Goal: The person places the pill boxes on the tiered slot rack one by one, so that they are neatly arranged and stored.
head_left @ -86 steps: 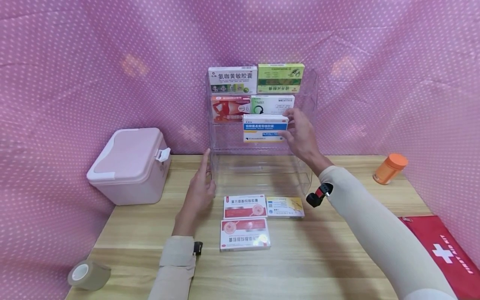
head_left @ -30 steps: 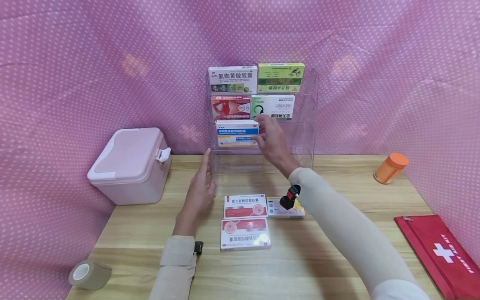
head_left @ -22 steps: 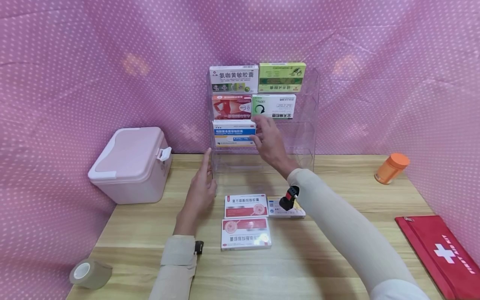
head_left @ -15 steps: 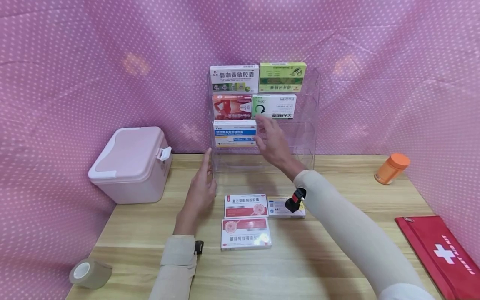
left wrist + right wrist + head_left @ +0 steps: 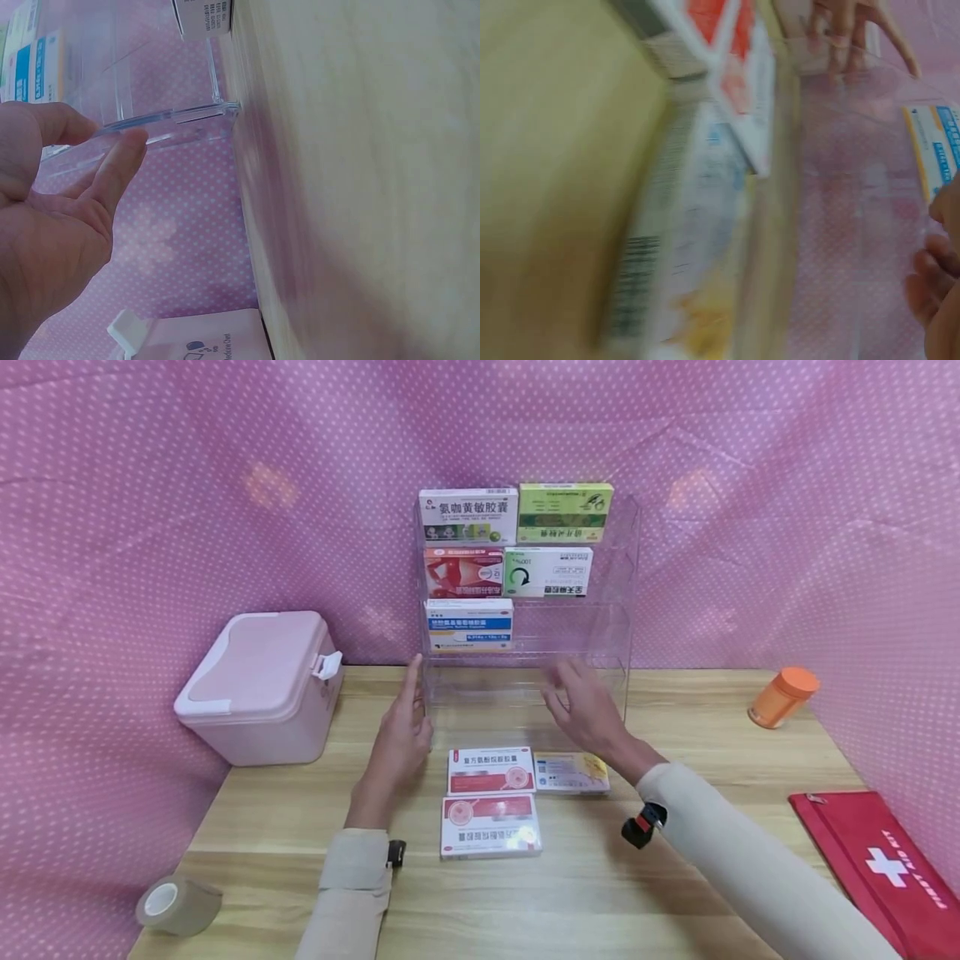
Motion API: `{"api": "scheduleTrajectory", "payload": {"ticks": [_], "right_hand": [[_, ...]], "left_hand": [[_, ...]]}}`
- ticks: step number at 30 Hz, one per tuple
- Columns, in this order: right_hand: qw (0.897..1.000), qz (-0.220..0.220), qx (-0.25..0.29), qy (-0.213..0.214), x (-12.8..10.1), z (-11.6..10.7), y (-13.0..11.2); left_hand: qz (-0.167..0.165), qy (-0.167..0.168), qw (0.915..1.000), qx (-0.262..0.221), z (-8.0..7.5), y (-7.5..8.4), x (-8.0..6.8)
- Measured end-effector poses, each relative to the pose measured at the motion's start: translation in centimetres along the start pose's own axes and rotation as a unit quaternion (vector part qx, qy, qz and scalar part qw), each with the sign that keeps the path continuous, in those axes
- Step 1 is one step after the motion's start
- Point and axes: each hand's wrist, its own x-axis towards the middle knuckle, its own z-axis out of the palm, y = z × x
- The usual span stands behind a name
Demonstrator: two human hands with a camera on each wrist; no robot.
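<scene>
My left hand (image 5: 401,735) holds the left side panel of a clear plastic display rack (image 5: 525,693); in the left wrist view the thumb and a finger (image 5: 124,161) pinch its edge. My right hand (image 5: 588,706), blurred, hangs before the rack's lower part with fingers loosely bent and nothing in them. A blue-and-white medicine box (image 5: 470,627) stands at the left of the third tier. On the table in front of the rack lie two red-and-white medicine boxes (image 5: 491,772) and, beside the farther one, a white-and-yellow medicine box (image 5: 572,773).
Higher tiers hold a white box (image 5: 468,517), a green box (image 5: 564,514), a red box (image 5: 463,573) and a white-green box (image 5: 547,572). Around stand a pink medicine chest (image 5: 258,693), a tape roll (image 5: 180,907), an orange bottle (image 5: 782,697) and a red first-aid pouch (image 5: 877,860).
My right hand brought the blue-and-white medicine box left onto the third tier, let go of it, then moved down and right. My left hand has stayed at the rack's side.
</scene>
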Motion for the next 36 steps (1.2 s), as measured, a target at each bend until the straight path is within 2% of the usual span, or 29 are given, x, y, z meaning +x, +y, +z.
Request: {"api": "scheduleTrajectory", "payload": {"ticks": [5, 8, 10, 16, 22, 26, 32, 36], "right_hand": [[0.995, 0.012, -0.015, -0.099, -3.2, 0.1, 1.3], [0.991, 0.019, -0.029, -0.13, -4.5, 0.1, 1.7], [0.99, 0.024, -0.04, -0.135, -5.1, 0.0, 1.6], [0.992, 0.002, -0.047, -0.12, -6.3, -1.0, 1.2], [0.984, -0.002, -0.064, -0.165, -8.3, -1.8, 1.6], [0.98, 0.019, -0.083, -0.179, -9.6, -2.0, 2.3], [0.971, 0.096, -0.079, -0.202, -10.3, -2.3, 3.3], [0.966, 0.11, -0.074, -0.224, -10.5, -2.7, 3.8]], "left_hand": [[-0.004, -0.001, 1.0, 0.001, -0.1, 0.1, 0.1], [-0.002, -0.003, 1.0, 0.0, -0.1, 0.0, 0.1], [0.002, -0.004, 1.0, -0.001, 0.0, 0.0, 0.2], [0.002, -0.006, 1.0, -0.004, 0.0, -0.1, 0.2], [0.004, -0.004, 1.0, 0.0, -0.1, -0.3, 0.3], [0.007, -0.003, 1.0, 0.001, -0.2, -0.2, 0.4], [0.006, -0.003, 1.0, -0.004, -0.2, -0.3, 0.3], [0.009, -0.002, 0.9999, -0.003, 0.0, -0.4, 0.4]]}}
